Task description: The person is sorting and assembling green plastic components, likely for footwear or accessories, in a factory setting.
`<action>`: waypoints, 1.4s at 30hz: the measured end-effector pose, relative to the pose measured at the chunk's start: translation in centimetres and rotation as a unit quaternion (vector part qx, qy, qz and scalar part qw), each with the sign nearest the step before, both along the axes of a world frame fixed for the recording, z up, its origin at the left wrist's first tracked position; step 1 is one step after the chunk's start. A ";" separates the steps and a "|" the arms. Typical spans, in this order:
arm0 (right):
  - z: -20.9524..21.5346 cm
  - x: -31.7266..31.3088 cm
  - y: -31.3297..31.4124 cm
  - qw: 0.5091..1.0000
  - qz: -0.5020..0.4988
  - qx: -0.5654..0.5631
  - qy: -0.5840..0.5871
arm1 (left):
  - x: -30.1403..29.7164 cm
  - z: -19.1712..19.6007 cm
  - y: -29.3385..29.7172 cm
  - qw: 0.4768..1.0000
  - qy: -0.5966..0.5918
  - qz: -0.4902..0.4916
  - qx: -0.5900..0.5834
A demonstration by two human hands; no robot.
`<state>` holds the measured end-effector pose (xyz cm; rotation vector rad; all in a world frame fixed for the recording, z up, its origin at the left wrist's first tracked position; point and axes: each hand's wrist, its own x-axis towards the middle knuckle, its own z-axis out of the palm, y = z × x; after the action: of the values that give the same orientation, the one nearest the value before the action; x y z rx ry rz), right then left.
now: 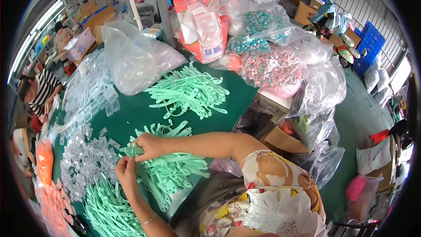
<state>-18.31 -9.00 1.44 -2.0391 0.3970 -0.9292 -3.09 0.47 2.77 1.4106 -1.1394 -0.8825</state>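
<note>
Hands (133, 158) pinching green strap (131, 150) between them.

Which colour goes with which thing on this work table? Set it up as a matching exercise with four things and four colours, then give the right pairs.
Things:
1. plastic straps
2. table cover
3. small clips
4. bag at the table's left edge

Colours:
A. orange
B. clear
C. mint green
D. dark green

Pairs: 1-C, 2-D, 3-B, 4-A

The left hand and right hand together hold one mint strap piece.
</note>
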 end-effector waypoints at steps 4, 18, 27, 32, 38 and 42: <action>-0.2 0.1 0.0 0.999 0.005 0.010 -0.042 | -0.8 0.6 0.2 0.998 0.061 0.002 -0.005; 4.1 -1.1 1.1 0.957 -0.103 0.252 0.096 | 1.7 -1.0 0.0 0.997 -0.031 0.065 -0.012; 2.0 -0.4 -0.3 0.947 -0.016 0.319 -0.040 | 3.0 -1.6 -0.6 0.949 -0.225 0.217 -0.048; 2.0 -0.4 -0.2 0.943 -0.016 0.331 -0.010 | 4.1 -2.9 -0.8 0.843 -0.463 0.263 -0.076; 1.8 -0.2 -0.2 0.952 -0.025 0.304 0.008 | 4.5 -3.9 -1.6 0.803 -0.531 0.271 -0.001; 2.1 -0.1 0.3 0.952 -0.038 0.302 0.027 | 4.6 -4.4 -1.6 0.810 -0.527 0.257 -0.021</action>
<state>-18.44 -8.65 3.49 -1.4942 0.6992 -0.6867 1.54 -1.11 -1.65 2.1002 -1.4004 0.4250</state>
